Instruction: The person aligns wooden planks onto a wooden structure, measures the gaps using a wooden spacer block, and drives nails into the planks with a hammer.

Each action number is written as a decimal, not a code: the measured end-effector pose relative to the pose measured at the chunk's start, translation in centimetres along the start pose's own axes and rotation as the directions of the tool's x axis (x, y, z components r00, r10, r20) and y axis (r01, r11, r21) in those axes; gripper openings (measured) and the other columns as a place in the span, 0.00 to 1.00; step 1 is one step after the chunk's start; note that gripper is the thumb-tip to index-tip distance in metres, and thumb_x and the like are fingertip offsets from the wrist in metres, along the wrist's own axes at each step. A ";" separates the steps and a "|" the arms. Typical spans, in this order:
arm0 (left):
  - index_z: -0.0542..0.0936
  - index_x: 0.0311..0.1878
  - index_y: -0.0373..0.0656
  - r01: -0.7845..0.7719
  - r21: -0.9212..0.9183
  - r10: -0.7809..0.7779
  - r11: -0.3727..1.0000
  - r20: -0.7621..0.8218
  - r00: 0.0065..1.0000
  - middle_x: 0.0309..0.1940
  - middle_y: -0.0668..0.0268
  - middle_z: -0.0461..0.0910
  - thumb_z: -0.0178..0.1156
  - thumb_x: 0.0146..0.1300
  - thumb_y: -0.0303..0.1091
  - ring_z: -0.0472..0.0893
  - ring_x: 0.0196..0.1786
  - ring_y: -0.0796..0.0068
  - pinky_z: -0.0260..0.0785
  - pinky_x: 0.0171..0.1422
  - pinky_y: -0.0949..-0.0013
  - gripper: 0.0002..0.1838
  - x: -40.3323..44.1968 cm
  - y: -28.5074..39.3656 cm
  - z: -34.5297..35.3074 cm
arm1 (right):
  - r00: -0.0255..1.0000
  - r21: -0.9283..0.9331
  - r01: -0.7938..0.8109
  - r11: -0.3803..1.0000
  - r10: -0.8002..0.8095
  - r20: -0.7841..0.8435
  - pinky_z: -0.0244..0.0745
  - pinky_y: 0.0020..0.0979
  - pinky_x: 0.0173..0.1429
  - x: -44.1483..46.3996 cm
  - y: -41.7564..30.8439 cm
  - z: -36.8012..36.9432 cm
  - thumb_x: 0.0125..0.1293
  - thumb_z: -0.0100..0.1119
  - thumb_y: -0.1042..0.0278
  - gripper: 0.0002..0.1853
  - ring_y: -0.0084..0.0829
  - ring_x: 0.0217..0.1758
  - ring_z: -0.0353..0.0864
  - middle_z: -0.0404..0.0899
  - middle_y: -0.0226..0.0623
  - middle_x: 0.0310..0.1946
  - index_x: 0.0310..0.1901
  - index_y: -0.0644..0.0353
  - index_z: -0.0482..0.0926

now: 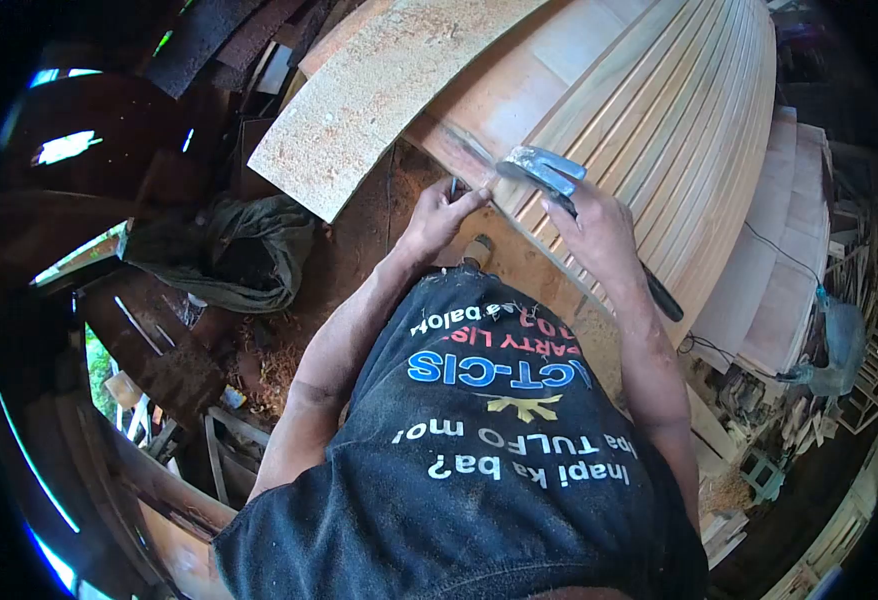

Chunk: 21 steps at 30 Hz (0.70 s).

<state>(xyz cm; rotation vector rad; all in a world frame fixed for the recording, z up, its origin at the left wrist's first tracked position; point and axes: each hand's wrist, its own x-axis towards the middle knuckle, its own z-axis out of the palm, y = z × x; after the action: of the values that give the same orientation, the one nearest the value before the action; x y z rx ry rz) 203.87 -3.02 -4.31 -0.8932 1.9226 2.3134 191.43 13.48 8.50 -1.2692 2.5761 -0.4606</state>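
A: Head view. State the position of the hammer.

B: The hammer (547, 170) is in the right hand (599, 235), above the near end of the slatted wooden panel (664, 115). Its head lies toward the left hand (431, 218); its handle extends back beneath the wrist. Contact between head and wood cannot be confirmed.

A: State the right-hand grip and its probable reason.

B: The fingers are wrapped around the handle, close behind the head. A hold this far up the shaft probably favours control over reach; the rear of the handle projects free beside the forearm.

A: State the left-hand grip.

B: Thumb and forefinger are brought near each other at the panel's near edge. A small dark item shows beside the fingertips. Whether it is pinched, and what it is, I cannot tell. The placement probably keeps that hand at the work point, just beside the hammer head.

A: Describe the adjacent parts.

B: The slats run lengthwise, side by side, away from the person, and follow the curve of the panel. A broad speckled board (364, 105), strewn with sawdust, lies to the left of the slats; neither hand grips it. A dark cloth (284, 245) lies bunched farther left. A clear plastic bag (839, 345) hangs at the right, presumably to stay off the floor.
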 end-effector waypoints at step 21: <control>0.65 0.66 0.29 -0.699 0.715 0.529 -0.024 0.602 0.598 0.72 0.42 0.58 0.50 0.63 0.34 0.57 0.75 0.42 0.46 0.78 0.43 0.29 4.8 4.7 3.2 | 0.538 0.947 -0.076 0.311 0.813 -0.224 0.66 0.28 0.15 -13.1 18.5 3.6 0.70 0.55 0.63 0.09 0.25 0.11 0.71 0.71 0.31 0.15 0.38 0.58 0.69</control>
<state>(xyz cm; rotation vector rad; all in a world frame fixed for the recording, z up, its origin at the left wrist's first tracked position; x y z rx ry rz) 196.87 -2.97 -1.85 0.4414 3.2862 0.6451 187.03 33.97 -0.93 0.2315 2.2649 -2.0942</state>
